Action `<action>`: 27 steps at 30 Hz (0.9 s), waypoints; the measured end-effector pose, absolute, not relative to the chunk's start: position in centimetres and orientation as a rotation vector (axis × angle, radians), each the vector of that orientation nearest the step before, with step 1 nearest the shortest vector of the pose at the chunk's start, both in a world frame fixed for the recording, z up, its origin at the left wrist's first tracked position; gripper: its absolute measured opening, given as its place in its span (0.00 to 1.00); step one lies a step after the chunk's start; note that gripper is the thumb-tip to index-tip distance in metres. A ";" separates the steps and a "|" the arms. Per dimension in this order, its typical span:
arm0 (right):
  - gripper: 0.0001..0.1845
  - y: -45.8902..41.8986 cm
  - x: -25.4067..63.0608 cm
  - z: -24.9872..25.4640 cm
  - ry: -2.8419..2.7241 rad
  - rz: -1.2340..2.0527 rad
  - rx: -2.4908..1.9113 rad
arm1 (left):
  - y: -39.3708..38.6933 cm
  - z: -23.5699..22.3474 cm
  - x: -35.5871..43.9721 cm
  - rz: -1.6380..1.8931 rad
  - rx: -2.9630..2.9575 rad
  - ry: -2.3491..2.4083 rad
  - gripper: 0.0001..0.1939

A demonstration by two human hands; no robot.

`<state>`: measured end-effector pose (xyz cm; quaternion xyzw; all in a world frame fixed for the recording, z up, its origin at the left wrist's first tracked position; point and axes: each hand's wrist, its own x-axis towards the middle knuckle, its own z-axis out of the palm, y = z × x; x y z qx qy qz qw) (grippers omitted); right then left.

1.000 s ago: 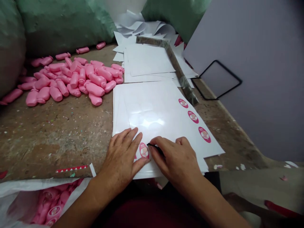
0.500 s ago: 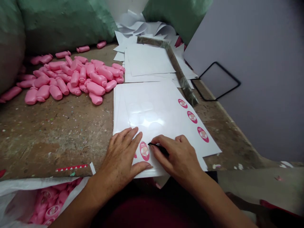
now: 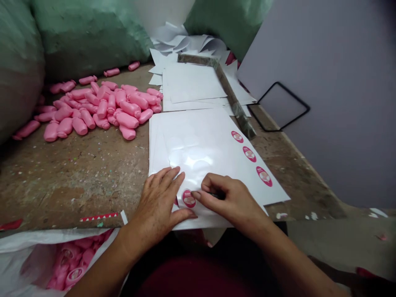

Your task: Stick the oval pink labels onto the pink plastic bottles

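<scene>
My left hand (image 3: 159,202) lies flat with fingers spread on the near edge of a glossy white sticker sheet (image 3: 204,144), pressing it to the worn table. My right hand (image 3: 230,200) is curled beside it, pinching a thin dark tool that is mostly hidden by the fingers. Its fingertips touch a pink oval sticker (image 3: 188,199) that sits between both hands. Three more pink oval stickers (image 3: 249,154) remain in a row along the sheet's right side.
A heap of pink plastic bottles (image 3: 105,108) lies at the back left. Blank white sheets (image 3: 192,82) and a dark bar (image 3: 232,97) sit behind. A white bag with labelled pink bottles (image 3: 69,264) hangs at the lower left. Green sacks (image 3: 89,33) stand at the back.
My right hand has curled tighter and moved left onto the sticker, hiding most of the dark tool. The left hand has stayed flat on the sheet.
</scene>
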<state>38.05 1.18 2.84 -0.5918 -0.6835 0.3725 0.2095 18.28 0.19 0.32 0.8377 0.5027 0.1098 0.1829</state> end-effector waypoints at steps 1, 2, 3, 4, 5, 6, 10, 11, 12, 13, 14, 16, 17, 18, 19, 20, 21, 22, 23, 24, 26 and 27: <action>0.17 1.1 38.2 3.1 -1.857 1.099 -1.602 | 0.1 0.4 18.3 0.307 2.350 1.418 0.41; 0.17 1.0 38.4 3.3 -1.816 1.132 -1.564 | 0.1 0.5 18.4 0.298 2.333 1.419 0.40; 0.17 0.9 38.5 3.4 -1.770 1.146 -1.536 | 0.0 0.7 18.5 0.283 2.314 1.420 0.41; 0.18 0.9 38.7 3.4 -1.719 1.157 -1.514 | -0.1 0.8 18.5 0.259 2.291 1.418 0.43; 0.18 0.9 38.9 3.3 -1.659 1.168 -1.498 | -0.1 1.1 18.5 0.233 2.268 1.407 0.46; 0.19 0.9 39.1 3.2 -1.605 1.178 -1.487 | -0.1 1.3 18.4 0.211 2.246 1.378 0.49; 0.22 1.3 39.6 2.2 -1.543 1.267 -1.444 | 1.9 3.2 16.8 0.408 2.072 1.440 0.40; 0.23 1.3 39.6 2.0 -1.522 1.272 -1.441 | 2.9 3.7 16.1 0.518 2.004 1.560 0.31; 0.23 1.3 39.6 1.8 -1.493 1.262 -1.443 | 4.3 4.3 15.3 0.625 1.929 1.713 0.23; 0.24 1.2 39.6 1.6 -1.458 1.241 -1.444 | 5.8 4.7 14.5 0.714 1.853 1.874 0.18; 0.24 1.1 39.6 1.5 -1.429 1.219 -1.440 | 7.5 5.0 13.7 0.776 1.787 2.018 0.16; 0.25 1.0 39.6 1.2 -1.421 1.199 -1.418 | 11.0 5.2 12.4 0.858 1.651 2.242 0.18; 0.25 1.1 39.6 1.1 -1.432 1.194 -1.409 | 12.7 5.1 11.9 0.877 1.583 2.319 0.19; 0.25 1.2 39.7 1.0 -1.458 1.209 -1.399 | 14.2 5.0 11.6 0.884 1.524 2.372 0.20; 0.25 1.3 39.7 1.0 -1.487 1.228 -1.393 | 15.4 4.8 11.5 0.882 1.477 2.402 0.22; 0.25 1.4 39.8 1.0 -1.508 1.242 -1.390 | 16.4 4.6 11.5 0.879 1.442 2.418 0.23; 0.25 1.4 39.8 1.0 -1.516 1.248 -1.390 | 17.1 4.5 11.7 0.878 1.419 2.422 0.24; 0.24 1.5 39.8 1.1 -1.512 1.245 -1.387 | 17.6 4.4 11.9 0.883 1.404 2.416 0.24; 0.24 1.4 39.8 1.3 -1.506 1.240 -1.377 | 17.8 4.5 12.2 0.896 1.395 2.402 0.24; 0.23 1.4 39.8 1.5 -1.496 1.228 -1.367 | 17.7 4.6 12.4 0.916 1.388 2.381 0.25; 0.21 1.3 39.7 2.1 -1.507 1.238 -1.341 | 17.0 5.1 12.8 0.974 1.377 2.306 0.26; 0.21 1.2 39.7 2.4 -1.509 1.247 -1.339 | 16.3 5.3 13.0 1.009 1.377 2.246 0.27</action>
